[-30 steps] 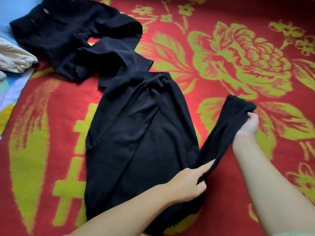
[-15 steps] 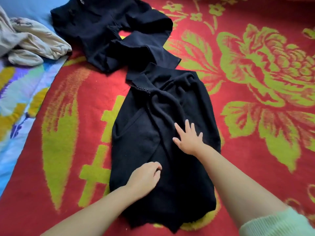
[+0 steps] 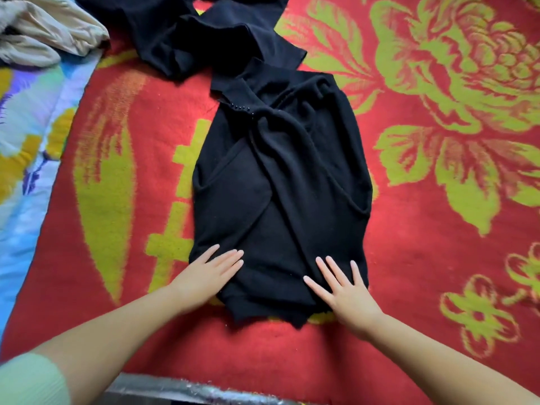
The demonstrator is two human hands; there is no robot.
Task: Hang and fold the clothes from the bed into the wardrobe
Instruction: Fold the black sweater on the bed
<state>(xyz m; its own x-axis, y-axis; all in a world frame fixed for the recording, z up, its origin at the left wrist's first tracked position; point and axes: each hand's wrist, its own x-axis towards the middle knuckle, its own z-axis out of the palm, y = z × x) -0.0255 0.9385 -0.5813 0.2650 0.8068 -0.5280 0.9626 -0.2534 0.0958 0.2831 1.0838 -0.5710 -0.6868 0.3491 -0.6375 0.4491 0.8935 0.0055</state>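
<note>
A black knit top (image 3: pixel 280 182) lies flat on the red blanket (image 3: pixel 423 258) with green flower patterns, its two sleeves folded inward and crossed over the body. The left hand (image 3: pixel 209 273) rests palm down on the garment's lower left edge, fingers straight and together, gripping nothing. The right hand (image 3: pixel 344 290) lies flat on the lower right corner, fingers spread, likewise holding nothing. Just beyond the collar, touching it, sits another black garment (image 3: pixel 210 33), crumpled. A beige garment (image 3: pixel 43 33) is bunched at the far left on a blue floral sheet (image 3: pixel 26 147).
</note>
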